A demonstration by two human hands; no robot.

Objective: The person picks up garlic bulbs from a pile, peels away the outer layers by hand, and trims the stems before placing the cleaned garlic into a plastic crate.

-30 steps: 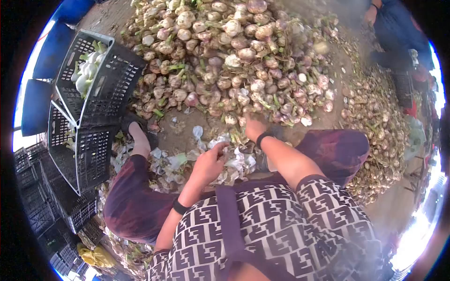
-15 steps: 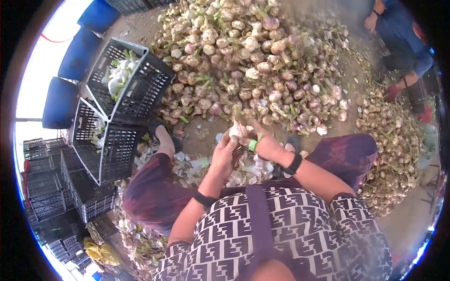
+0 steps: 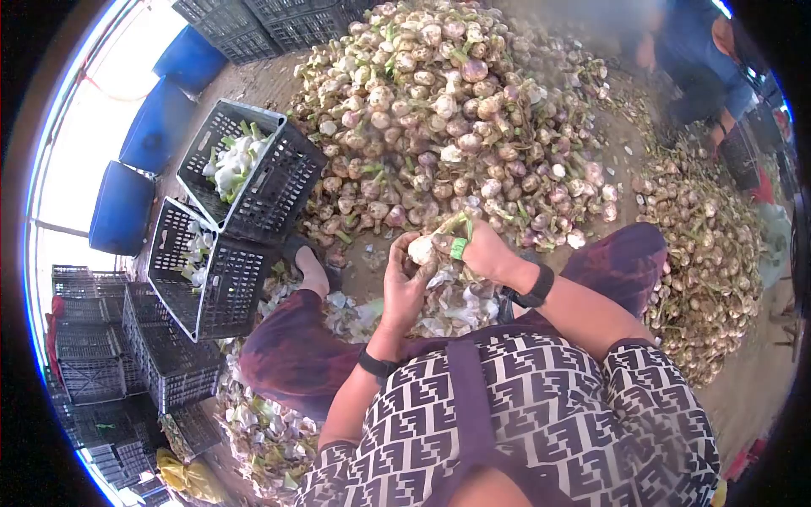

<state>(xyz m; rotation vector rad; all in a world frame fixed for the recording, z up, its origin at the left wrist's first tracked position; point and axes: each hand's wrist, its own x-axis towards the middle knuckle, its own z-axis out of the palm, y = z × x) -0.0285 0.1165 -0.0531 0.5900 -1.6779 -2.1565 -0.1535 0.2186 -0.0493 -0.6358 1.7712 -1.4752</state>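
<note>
Head view, black at every corner. Hazy at 2 o'clock and partly lost in the dark edge: a co-worker (image 3: 697,63), hands too smeared to read. Hidden behind curled fingers: part of the garlic bulb (image 3: 421,250), plus the exact placing of the right fingertips on the stalk (image 3: 453,224).

Near the middle of the view, bulb cradled in the left hand (image 3: 407,277), fingers and thumb curled narrowly around it, palm not fully closed. Right hand (image 3: 485,251) drawn in narrow at the stalk end, just to the 2 o'clock side of the bulb, with green tape (image 3: 459,248) around a digit; cannot tell how hard it grips. Stalk slanting toward 1 o'clock.

Beyond the hands at 12 o'clock, a big garlic heap (image 3: 456,127); another heap (image 3: 701,270) at 3 o'clock. Loose skins (image 3: 363,314) on the ground just below the hands. At 10 o'clock, an upper crate (image 3: 279,182) with white bulbs inside, touching a lower crate (image 3: 232,283).

Compared with half a second ago, stalk tipped over from nearly upright, right hand now up by it, crates sitting farther right in view.
</note>
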